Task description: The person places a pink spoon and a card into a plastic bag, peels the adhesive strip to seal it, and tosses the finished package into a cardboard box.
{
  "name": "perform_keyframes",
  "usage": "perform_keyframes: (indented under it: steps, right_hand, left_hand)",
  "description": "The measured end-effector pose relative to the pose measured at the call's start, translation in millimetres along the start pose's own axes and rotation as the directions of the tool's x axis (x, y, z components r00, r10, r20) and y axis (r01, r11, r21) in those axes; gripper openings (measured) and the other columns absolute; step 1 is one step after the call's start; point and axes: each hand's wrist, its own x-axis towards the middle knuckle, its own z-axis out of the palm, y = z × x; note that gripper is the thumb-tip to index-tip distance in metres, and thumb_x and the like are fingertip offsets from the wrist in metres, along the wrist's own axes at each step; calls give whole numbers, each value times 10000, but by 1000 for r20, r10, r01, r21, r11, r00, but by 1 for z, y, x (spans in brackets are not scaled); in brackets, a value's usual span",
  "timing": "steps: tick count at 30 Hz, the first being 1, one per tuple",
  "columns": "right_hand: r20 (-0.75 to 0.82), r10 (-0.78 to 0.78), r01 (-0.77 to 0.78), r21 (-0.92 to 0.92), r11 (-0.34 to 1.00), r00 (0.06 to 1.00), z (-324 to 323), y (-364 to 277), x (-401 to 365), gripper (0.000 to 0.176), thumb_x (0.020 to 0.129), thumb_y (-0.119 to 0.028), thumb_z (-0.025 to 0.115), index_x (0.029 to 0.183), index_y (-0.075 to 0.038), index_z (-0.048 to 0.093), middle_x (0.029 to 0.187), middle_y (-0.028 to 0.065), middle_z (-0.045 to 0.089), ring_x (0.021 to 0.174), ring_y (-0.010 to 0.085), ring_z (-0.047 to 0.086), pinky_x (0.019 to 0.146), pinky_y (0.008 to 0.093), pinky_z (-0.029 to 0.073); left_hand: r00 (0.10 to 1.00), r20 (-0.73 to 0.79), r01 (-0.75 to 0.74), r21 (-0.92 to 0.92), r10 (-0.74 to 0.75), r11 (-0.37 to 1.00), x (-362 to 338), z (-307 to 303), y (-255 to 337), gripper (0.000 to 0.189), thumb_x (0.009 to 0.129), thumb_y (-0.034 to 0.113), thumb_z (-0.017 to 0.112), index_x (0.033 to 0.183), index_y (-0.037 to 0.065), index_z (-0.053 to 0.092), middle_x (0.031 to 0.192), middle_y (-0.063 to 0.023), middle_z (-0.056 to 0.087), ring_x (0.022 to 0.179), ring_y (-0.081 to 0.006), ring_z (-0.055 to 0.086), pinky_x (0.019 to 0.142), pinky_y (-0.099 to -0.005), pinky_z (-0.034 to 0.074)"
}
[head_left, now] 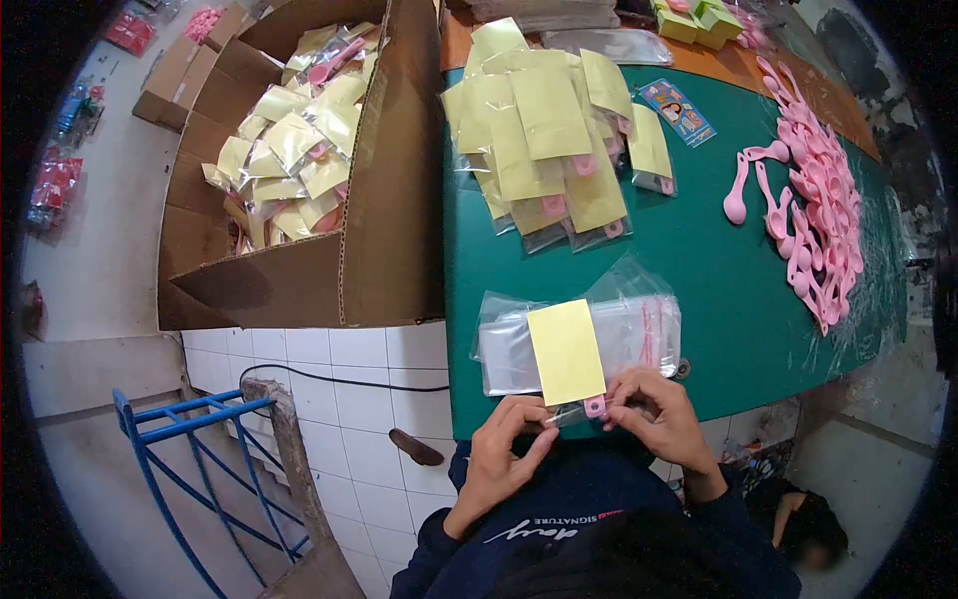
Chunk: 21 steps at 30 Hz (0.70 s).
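A yellow card [565, 351] in a clear plastic bag [571, 411] lies near the table's front edge, and the pink end of a spoon [595, 406] shows at the bag's lower end. My left hand [502, 447] pinches the bag's lower left corner between thumb and fingers. At the other corner, beside the pink end, my right hand [654, 414] is closed on the bag. Underneath lies a stack of clear plastic bags [507, 344]. What is inside the bag apart from the card and pink end is hard to make out.
Filled bags with yellow cards [544, 115] pile up at the back of the green table [699, 270]. Pink spoons [823, 200] heap at right. A cardboard box [394, 180] of filled bags stands left, near a blue metal frame [190, 424]. Another person [798, 514] is at lower right.
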Motion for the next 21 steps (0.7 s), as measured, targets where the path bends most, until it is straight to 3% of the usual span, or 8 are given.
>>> perform_keyframes:
  steps: [3,6,8,11,14,17,20,21]
  right_hand:
    - [-96,90,-77,139,987,991,8,8,-1,91,836,9,593,887,53,533,886,92,585,749,110,602,646,227,532]
    - [-148,85,-86,-4,996,985,13,7,1,99,844,8,584,902,52,517,842,96,602,714,124,620,621,236,539]
    - [-188,95,-98,-6,995,978,15,6,1,93,845,10,581,896,50,514,833,94,600,696,124,623,607,232,537]
    - [-261,98,-96,22,995,960,21,5,2,86,845,17,576,889,46,508,820,95,600,681,126,627,600,231,536]
    - [-271,51,-47,22,999,961,22,8,0,91,849,21,566,919,48,515,829,101,604,685,131,631,598,231,535]
    - [-261,7,-4,13,1000,965,26,7,1,153,853,19,560,1000,49,532,849,111,612,690,135,633,599,232,534]
    - [-226,26,-34,-33,999,974,24,2,-1,243,843,47,556,1085,45,536,855,101,605,690,124,615,599,223,514]
    - [-211,39,-52,-56,997,977,22,0,-2,275,837,61,555,1111,43,534,855,95,600,689,118,605,598,218,504]
  left_hand:
    - [998,-51,41,-41,-43,998,-1,5,-1,127,770,-7,650,865,-13,566,908,-93,600,761,-139,610,669,-248,502]
    - [990,-90,102,-78,-109,992,-3,10,-2,121,774,-14,648,857,-16,560,886,-85,611,771,-115,603,669,-241,501]
    - [980,-114,154,-80,-163,985,-4,13,-4,123,784,-15,645,865,-16,552,872,-76,616,778,-104,597,664,-231,496]
    - [933,-135,265,-368,-333,891,-3,18,1,127,806,-13,632,892,-14,539,863,-67,613,766,-85,578,639,-210,479]
    - [932,-203,183,-451,-300,873,-6,23,-5,115,827,-10,613,906,-10,529,859,-60,606,738,-74,560,613,-194,462]
    - [947,-167,181,-424,-273,887,-10,21,-11,147,823,-15,610,955,-13,547,869,-55,601,714,-61,543,601,-193,457]
    - [948,-105,269,-238,-300,933,-6,13,2,256,808,-23,613,1056,-7,552,923,-68,587,699,-70,547,589,-192,455]
    - [962,-102,229,-213,-255,950,-3,11,5,294,801,-24,617,1086,-2,548,953,-79,583,702,-77,555,583,-195,457]
